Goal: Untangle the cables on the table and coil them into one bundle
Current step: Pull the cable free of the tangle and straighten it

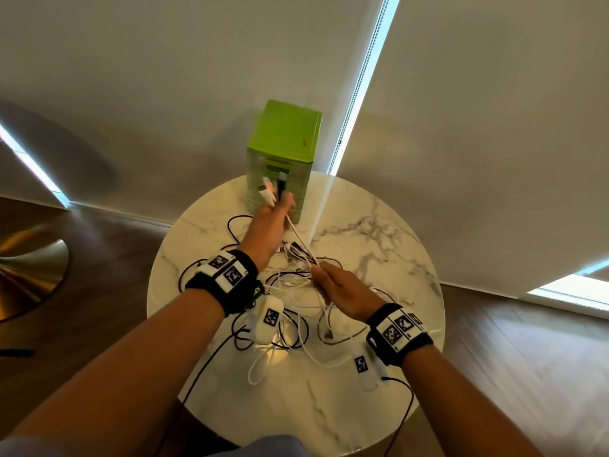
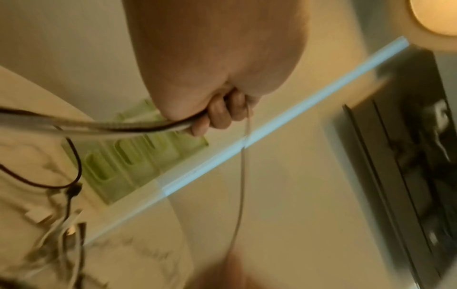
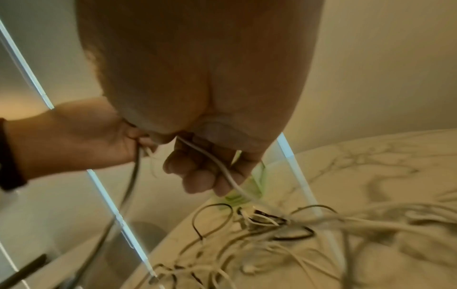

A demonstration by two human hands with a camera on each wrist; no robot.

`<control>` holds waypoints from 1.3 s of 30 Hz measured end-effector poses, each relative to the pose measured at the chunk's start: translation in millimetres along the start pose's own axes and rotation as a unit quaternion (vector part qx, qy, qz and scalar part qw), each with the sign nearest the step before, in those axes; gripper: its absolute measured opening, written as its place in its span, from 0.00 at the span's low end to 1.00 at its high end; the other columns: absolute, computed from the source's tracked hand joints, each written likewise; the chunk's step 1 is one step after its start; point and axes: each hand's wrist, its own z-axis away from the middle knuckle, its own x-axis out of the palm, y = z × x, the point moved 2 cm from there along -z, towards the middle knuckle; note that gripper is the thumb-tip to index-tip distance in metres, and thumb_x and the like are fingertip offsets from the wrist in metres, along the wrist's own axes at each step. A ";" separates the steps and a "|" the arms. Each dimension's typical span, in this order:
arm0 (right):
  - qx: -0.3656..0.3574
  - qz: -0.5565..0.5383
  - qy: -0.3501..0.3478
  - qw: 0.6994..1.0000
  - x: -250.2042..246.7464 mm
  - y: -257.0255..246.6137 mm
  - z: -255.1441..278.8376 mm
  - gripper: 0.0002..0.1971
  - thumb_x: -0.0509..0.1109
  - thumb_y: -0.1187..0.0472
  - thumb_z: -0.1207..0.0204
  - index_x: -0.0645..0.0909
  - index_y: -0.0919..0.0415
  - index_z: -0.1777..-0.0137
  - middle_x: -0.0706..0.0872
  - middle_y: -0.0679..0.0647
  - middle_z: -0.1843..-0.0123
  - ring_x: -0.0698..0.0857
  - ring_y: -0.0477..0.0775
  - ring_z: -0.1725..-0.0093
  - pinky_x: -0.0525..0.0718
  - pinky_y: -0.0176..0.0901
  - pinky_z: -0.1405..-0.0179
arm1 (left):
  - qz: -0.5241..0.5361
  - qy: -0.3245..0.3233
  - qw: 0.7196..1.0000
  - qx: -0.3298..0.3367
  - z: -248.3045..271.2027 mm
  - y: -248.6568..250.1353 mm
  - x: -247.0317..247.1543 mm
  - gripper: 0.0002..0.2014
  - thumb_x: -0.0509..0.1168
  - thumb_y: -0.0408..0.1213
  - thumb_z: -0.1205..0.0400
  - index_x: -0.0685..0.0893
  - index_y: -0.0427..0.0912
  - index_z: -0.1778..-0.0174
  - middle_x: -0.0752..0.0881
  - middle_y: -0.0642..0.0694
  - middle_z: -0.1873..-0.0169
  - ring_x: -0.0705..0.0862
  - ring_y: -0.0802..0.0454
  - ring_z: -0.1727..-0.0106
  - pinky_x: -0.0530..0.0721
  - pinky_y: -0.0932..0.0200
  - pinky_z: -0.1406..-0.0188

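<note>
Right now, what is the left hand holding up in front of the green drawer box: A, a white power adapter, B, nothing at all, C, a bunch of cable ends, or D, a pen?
C: in the head view the left hand grips several cable ends, white and black plugs sticking up in front of the green drawer box.

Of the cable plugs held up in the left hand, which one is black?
The rightmost plug in the left hand; the plugs beside it are white.

No text reads; the wristbands (image 1: pixel 227 272) carry only square black-and-white markers
</note>
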 end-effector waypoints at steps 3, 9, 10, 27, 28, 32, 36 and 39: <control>0.033 -0.006 -0.032 0.999 -0.4 30.2 13.6 0.20 0.51 0.48 0.08 0.75 0.56 0.58 0.78 0.53 0.69 0.78 0.50 0.71 0.82 0.48 0.61 | 0.038 0.080 0.995 0.039 -14.1 22.6 -24.0 0.13 0.59 0.54 0.10 0.83 0.53 0.53 0.81 0.55 0.60 0.78 0.57 0.56 0.78 0.57 0.52; 0.115 0.009 -0.008 0.993 -14.5 58.3 9.5 0.19 0.52 0.48 0.08 0.80 0.60 0.46 0.89 0.56 0.66 0.86 0.51 0.67 0.81 0.39 0.58 | -0.067 0.066 0.984 0.149 -13.7 38.2 -44.1 0.14 0.59 0.54 0.10 0.84 0.51 0.40 0.88 0.54 0.50 0.86 0.56 0.43 0.80 0.47 0.30; 0.105 0.002 0.009 0.994 -16.8 55.3 1.7 0.18 0.52 0.48 0.08 0.80 0.58 0.45 0.90 0.57 0.65 0.88 0.53 0.65 0.83 0.43 0.57 | -0.092 0.045 0.980 0.169 -7.8 36.2 -42.9 0.10 0.58 0.52 0.09 0.82 0.54 0.40 0.89 0.50 0.46 0.86 0.53 0.42 0.80 0.47 0.31; -0.043 0.027 -0.263 0.963 117.3 -93.8 -102.5 0.08 0.61 0.55 0.11 0.81 0.55 0.42 0.92 0.53 0.59 0.89 0.50 0.57 0.87 0.52 0.46 | -0.101 0.119 0.981 0.114 38.7 24.4 -171.6 0.13 0.62 0.48 0.09 0.82 0.42 0.50 0.77 0.61 0.75 0.74 0.66 0.73 0.75 0.67 0.65; -0.050 0.016 -0.284 0.957 137.2 -104.3 -106.2 0.06 0.62 0.56 0.11 0.79 0.56 0.44 0.93 0.54 0.56 0.89 0.49 0.55 0.86 0.46 0.48 | -0.095 0.132 0.980 0.110 47.9 28.5 -185.5 0.12 0.63 0.47 0.10 0.82 0.42 0.51 0.77 0.59 0.75 0.75 0.65 0.72 0.77 0.66 0.63; -0.100 0.008 -0.332 0.938 206.7 -133.8 -111.5 0.06 0.69 0.52 0.15 0.85 0.52 0.49 0.93 0.51 0.48 0.89 0.49 0.47 0.81 0.44 0.43 | -0.130 0.161 0.973 0.100 75.7 27.9 -231.1 0.13 0.64 0.45 0.10 0.82 0.37 0.51 0.80 0.60 0.71 0.78 0.68 0.70 0.77 0.70 0.60; -0.151 0.092 -0.341 0.923 267.8 -138.8 -107.0 0.10 0.71 0.54 0.16 0.92 0.57 0.45 0.91 0.53 0.53 0.81 0.46 0.57 0.71 0.38 0.56 | -0.153 0.163 0.973 0.063 99.1 17.2 -268.4 0.13 0.62 0.52 0.10 0.86 0.48 0.45 0.87 0.60 0.54 0.83 0.70 0.50 0.77 0.65 0.43; -0.120 0.138 -0.351 0.919 295.0 -128.7 -103.7 0.14 0.70 0.57 0.17 0.87 0.59 0.35 0.90 0.58 0.42 0.85 0.58 0.43 0.75 0.42 0.49 | -0.190 0.178 0.965 0.041 108.9 6.0 -290.1 0.16 0.59 0.53 0.10 0.85 0.46 0.40 0.86 0.58 0.50 0.81 0.76 0.50 0.73 0.73 0.49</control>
